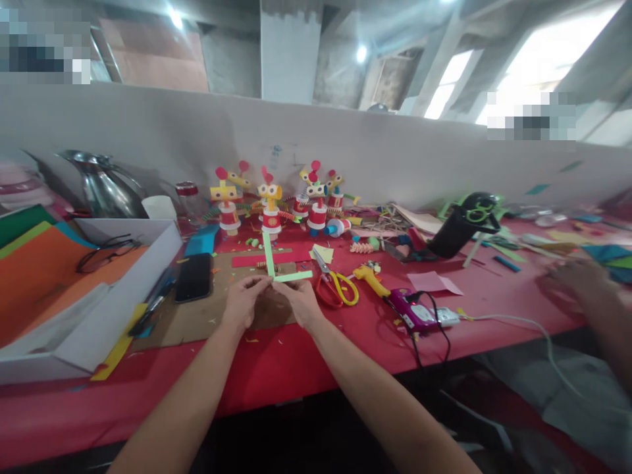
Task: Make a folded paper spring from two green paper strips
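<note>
Forearms [184,395], cut off at the lower edge, reach over the red surface [269,378]. Left hand [245,299] and right hand [299,299]: fingers clamped on pale-green paper strips [268,253] above cardboard [192,322]; fingertips cover the corner, so whether joined cannot be told. Striped coil [261,266] partly hidden behind. Scissors [334,275] lie just beside. Another person's hand [577,278], far right, is blurred.

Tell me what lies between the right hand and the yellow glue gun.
In the head view, the red-and-yellow scissors lie between the right hand and the yellow glue gun.
</note>
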Available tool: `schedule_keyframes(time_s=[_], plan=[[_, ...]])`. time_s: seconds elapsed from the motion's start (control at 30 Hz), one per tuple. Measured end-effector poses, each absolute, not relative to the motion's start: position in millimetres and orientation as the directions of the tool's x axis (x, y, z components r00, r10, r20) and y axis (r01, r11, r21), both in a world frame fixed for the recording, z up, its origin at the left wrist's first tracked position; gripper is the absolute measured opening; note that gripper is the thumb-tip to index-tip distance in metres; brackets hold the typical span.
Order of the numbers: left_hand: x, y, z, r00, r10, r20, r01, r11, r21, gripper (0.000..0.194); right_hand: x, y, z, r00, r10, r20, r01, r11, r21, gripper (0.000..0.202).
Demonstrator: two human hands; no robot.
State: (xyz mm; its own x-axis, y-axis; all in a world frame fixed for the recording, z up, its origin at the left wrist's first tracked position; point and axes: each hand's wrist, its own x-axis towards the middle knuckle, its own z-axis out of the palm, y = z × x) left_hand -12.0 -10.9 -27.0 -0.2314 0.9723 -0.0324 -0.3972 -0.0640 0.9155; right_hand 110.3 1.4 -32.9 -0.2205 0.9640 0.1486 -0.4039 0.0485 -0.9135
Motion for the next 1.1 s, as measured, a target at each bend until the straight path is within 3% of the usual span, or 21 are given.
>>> schedule_keyframes(time_s=[0.33,0.53,0.9,1.1], plan=[[-10.9,-12.3,-25.2,-0.106,0.991,-0.078,-0.555,0.006,0.832,0.024,110.7,6.5,-36.2,-0.092,0.986,0.138,-0.358,0.096,-0.929,0.014],[-12.3,-12.6,-27.8,-0.139,0.988,-0.071,-0.391,0.011,0.920,0.029,109.8,4.6,-32.7,-0.119,0.980,0.161,-0.305,0.118,-0.945,0.018],[-16.6,-12.0,-30.3,-0.123,0.992,-0.042,-0.464,-0.020,0.886,0.025,113.2,2.3,-28.3,-0.164,0.910,0.380,-0.183,0.351,-0.919,0.009],[-13.2,-11.5,-32.0,-0.052,0.998,-0.036,-0.489,0.006,0.872,0.028,114.5,2.7,-29.8,-0.056,0.864,0.500,-0.029,0.500,-0.866,0.008]])
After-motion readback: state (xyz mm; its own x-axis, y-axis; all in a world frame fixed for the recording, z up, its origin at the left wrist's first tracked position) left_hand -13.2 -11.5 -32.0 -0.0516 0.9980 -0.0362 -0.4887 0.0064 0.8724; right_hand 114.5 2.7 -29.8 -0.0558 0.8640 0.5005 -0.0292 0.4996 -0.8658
